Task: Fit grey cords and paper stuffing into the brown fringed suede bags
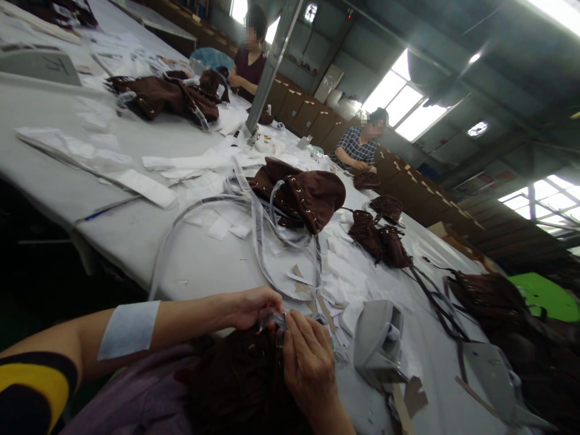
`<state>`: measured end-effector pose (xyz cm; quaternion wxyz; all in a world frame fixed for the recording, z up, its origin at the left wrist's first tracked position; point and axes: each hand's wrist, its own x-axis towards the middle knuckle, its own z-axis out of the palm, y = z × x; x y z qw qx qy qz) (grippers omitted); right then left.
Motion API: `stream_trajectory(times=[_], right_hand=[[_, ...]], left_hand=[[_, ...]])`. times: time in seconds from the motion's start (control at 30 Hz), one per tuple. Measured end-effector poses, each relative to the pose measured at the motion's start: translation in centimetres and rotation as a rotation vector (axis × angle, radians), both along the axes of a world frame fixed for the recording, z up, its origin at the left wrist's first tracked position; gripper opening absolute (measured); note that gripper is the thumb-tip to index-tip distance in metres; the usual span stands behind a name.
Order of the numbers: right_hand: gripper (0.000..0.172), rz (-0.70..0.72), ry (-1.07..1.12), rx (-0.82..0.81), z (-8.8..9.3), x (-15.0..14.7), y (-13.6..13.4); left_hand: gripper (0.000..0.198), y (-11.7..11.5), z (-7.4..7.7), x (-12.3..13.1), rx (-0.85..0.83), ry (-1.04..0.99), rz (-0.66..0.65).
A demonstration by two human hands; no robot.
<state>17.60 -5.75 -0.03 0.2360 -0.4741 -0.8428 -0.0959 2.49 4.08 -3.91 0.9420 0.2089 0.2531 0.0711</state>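
Observation:
A dark brown bag lies against my body at the table's front edge. At its top, a crumpled piece of clear plastic wrap sits between my hands. My left hand pinches this wrap, its fingers curled and partly hidden. From the other side, my right hand is closed at the same spot, thumb and fingers pressed together on the wrap beside the bag's upper edge. What lies under the plastic is too small and dark to make out.
On the white table lies a brown drawstring bag with plastic-wrapped straps. Paper scraps are scattered around. A grey tape dispenser stands at right. More brown bags lie beyond; two people work across the table near a metal post.

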Motion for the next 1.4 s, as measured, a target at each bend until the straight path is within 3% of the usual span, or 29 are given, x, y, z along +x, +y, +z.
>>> stream_trajectory(times=[0.1,0.27,0.43,0.57,0.67,0.77,0.87,1.03,1.17,1.3,1.37,1.4], right_hand=[[0.038,0.018,0.044,0.015,-0.2,0.0,0.1],[0.034,-0.051,0.253,0.064,-1.3,-0.3,0.9],[0.021,-0.274,0.422,0.04,-2.2,-0.4,0.6],[0.017,-0.461,0.588,-0.153,-1.2,-0.9,-0.1],[0.02,-0.441,0.64,-0.378,-0.4,-1.4,0.0],[0.019,-0.416,0.693,-0.457,-0.1,-1.9,0.3],[0.016,-0.376,0.593,-0.325,-0.5,-2.1,0.7],[0.009,-0.21,0.144,0.173,-1.4,-1.8,0.7],[0.014,-0.153,0.109,0.228,-0.7,-0.8,-0.6],[0.01,-0.289,0.084,0.299,0.6,1.6,-3.9],[0.009,-0.509,0.071,0.294,0.8,3.9,-6.2],[0.011,-0.685,0.085,0.282,0.7,5.4,-7.6]], left_hand=[[0.018,-0.3,0.1,-0.2,-0.039,-0.039,0.056],[0.029,-1.2,0.4,-0.5,0.066,-0.104,0.189],[0.031,-1.0,0.6,-0.9,0.271,0.03,0.367],[0.032,-1.1,0.8,-1.0,0.425,0.105,0.45],[0.031,-1.5,0.9,-0.8,0.498,0.116,0.456],[0.029,-1.7,0.8,-0.6,0.533,0.112,0.469],[0.028,-1.7,0.7,-0.5,0.509,0.112,0.469],[0.025,-2.0,0.6,0.0,0.336,0.109,0.455],[0.025,-2.2,0.7,0.6,0.321,0.092,0.415],[0.025,-1.7,0.4,0.8,0.293,0.108,0.416],[0.025,-1.3,0.2,0.7,0.295,0.101,0.399],[0.025,-1.2,0.1,0.6,0.302,0.094,0.385]])
